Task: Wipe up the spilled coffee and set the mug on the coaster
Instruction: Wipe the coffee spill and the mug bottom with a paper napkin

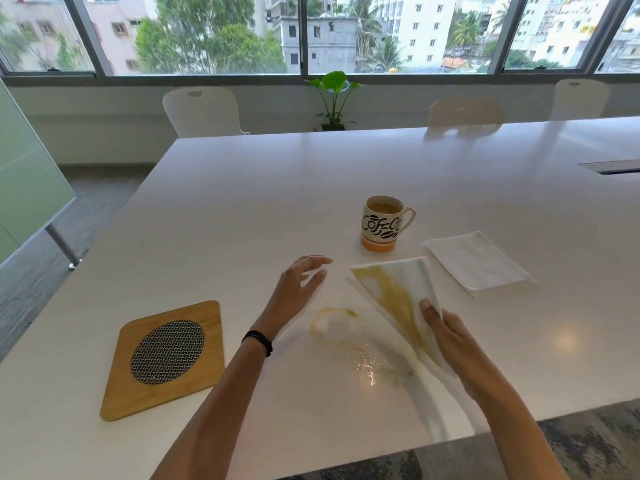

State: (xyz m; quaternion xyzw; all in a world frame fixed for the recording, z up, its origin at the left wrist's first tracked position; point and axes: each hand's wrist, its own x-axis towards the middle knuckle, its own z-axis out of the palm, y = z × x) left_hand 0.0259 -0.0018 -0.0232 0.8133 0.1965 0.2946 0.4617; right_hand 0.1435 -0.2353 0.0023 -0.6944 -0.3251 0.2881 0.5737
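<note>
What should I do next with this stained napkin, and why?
Probably bring the napkin in your right hand back down, clean side first, onto the coffee ring and the wet patch on the table. Both are still there, so wiping isn't finished. The mug can wait; the coaster sits bare.

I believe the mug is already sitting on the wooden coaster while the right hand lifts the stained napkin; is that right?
Not quite. In the head view the mug stands on the bare table, apart from the wooden coaster. The right hand does lift the stained napkin.
</note>
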